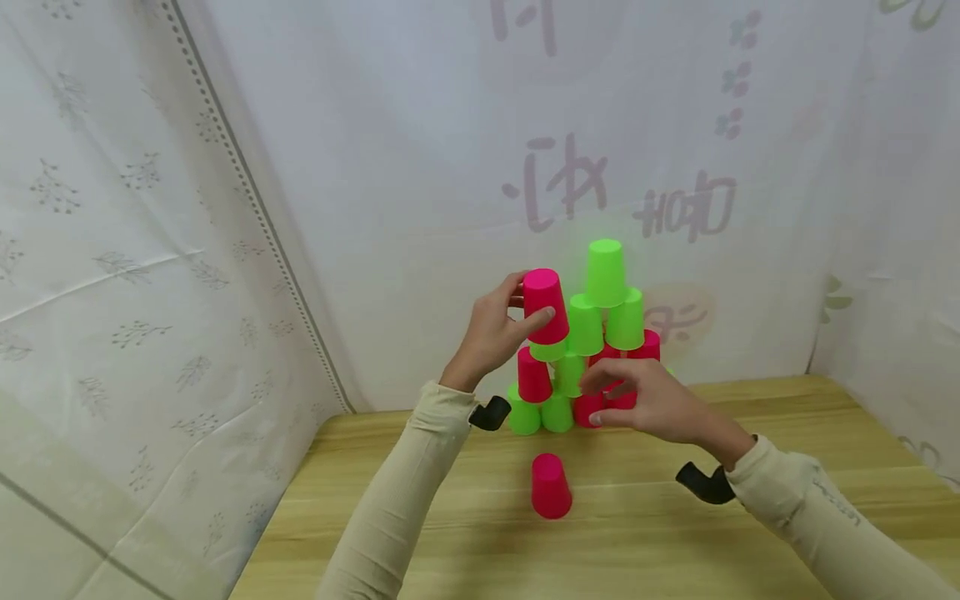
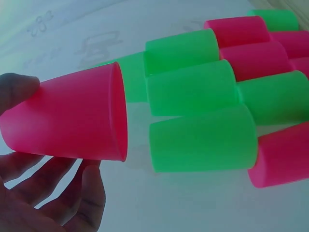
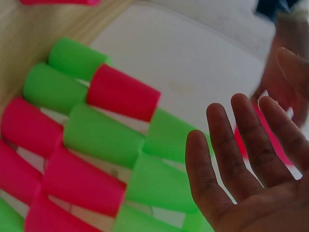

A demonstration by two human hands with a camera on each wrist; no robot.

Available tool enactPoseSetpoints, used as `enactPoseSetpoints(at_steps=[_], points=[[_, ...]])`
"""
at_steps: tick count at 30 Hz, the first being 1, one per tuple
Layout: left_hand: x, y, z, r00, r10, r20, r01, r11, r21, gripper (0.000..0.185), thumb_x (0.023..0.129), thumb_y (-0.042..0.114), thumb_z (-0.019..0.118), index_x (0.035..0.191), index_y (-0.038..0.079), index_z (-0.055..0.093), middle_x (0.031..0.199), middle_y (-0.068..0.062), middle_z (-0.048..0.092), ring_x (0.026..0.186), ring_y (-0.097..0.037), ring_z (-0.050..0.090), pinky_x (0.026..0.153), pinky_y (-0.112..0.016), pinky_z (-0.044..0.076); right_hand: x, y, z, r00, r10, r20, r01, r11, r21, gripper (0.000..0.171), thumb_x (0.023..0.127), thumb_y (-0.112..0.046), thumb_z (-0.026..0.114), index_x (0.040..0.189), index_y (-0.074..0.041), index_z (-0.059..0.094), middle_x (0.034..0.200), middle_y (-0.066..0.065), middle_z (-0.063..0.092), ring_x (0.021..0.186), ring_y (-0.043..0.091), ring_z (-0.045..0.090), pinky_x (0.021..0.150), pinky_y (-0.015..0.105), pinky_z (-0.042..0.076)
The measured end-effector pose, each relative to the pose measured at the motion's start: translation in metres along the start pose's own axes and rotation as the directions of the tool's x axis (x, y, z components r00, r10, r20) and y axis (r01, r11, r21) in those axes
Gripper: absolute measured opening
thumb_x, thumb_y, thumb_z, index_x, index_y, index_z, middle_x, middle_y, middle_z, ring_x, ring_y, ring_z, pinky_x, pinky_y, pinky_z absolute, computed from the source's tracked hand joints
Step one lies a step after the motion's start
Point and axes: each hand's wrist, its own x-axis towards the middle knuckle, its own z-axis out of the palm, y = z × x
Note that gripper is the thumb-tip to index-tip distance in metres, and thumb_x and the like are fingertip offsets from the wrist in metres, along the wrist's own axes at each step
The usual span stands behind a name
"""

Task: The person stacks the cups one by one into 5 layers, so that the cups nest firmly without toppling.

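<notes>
The left hand point(image 1: 491, 333) grips an upturned pink cup point(image 1: 545, 305) at the left flank of the cup pyramid point(image 1: 592, 333), near the tabletop's point(image 1: 450, 500) back edge. The right hand point(image 1: 652, 404), fingers point(image 3: 227, 159) released, hovers by the pyramid's base. A lone pink cup point(image 1: 551, 486) stands nearer the front.

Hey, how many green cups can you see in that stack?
7 visible: top green cup, two green cups below it, one under the left hand's pink cup, one mid-stack, two bottom left. The right hand may hide more.
</notes>
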Motion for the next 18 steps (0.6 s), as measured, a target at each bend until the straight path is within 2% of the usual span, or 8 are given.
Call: enactPoseSetpoints(at_steps=[5, 12, 15, 18], points=[[0.02, 0.001, 0.003, 1.0, -0.02, -0.018, 0.019, 0.999, -0.033, 0.053, 0.096, 0.028, 0.067, 0.144, 0.013, 0.049, 0.125, -0.008, 0.067, 0.12, -0.029, 0.06, 0.093, -0.043, 0.058, -0.001, 0.007, 0.026, 0.998, 0.016, 0.062, -0.016, 1.0, 0.009, 0.034, 0.085, -0.026, 0.08, 0.114, -0.016, 0.067, 0.109, -0.004, 0.071, 0.098, 0.011, 0.068, 0.086, 0.026, 0.058], [0.041, -0.008, 0.011, 0.998, -0.054, -0.029, 0.052, 0.996, -0.071, 0.053, 0.097, 0.027, 0.066, 0.145, 0.011, 0.048, 0.126, -0.013, 0.064, 0.12, -0.032, 0.06, 0.095, -0.042, 0.058, -0.002, 0.017, 0.056, 0.995, 0.054, 0.084, -0.053, 0.998, -0.021, 0.035, 0.083, -0.022, 0.082, 0.114, -0.014, 0.068, 0.11, -0.004, 0.071, 0.101, 0.014, 0.068, 0.088, 0.029, 0.057], [0.045, -0.013, 0.015, 0.996, -0.08, -0.036, 0.077, 0.994, -0.076, 0.052, 0.097, 0.026, 0.067, 0.144, 0.011, 0.05, 0.127, -0.012, 0.065, 0.12, -0.031, 0.061, 0.094, -0.04, 0.059, -0.003, 0.022, 0.064, 0.994, 0.075, 0.08, -0.073, 0.997, -0.021, 0.036, 0.083, -0.021, 0.082, 0.114, -0.014, 0.068, 0.11, -0.004, 0.07, 0.102, 0.016, 0.067, 0.088, 0.035, 0.058], [0.049, -0.016, 0.02, 0.993, -0.106, -0.045, 0.102, 0.991, -0.084, 0.053, 0.096, 0.027, 0.068, 0.143, 0.01, 0.05, 0.127, -0.012, 0.065, 0.12, -0.031, 0.062, 0.094, -0.039, 0.059, -0.003, 0.029, 0.071, 0.994, 0.085, 0.069, -0.085, 0.996, -0.003, 0.037, 0.082, -0.018, 0.081, 0.115, -0.01, 0.067, 0.111, 0.0, 0.071, 0.104, 0.023, 0.068, 0.086, 0.045, 0.058]])
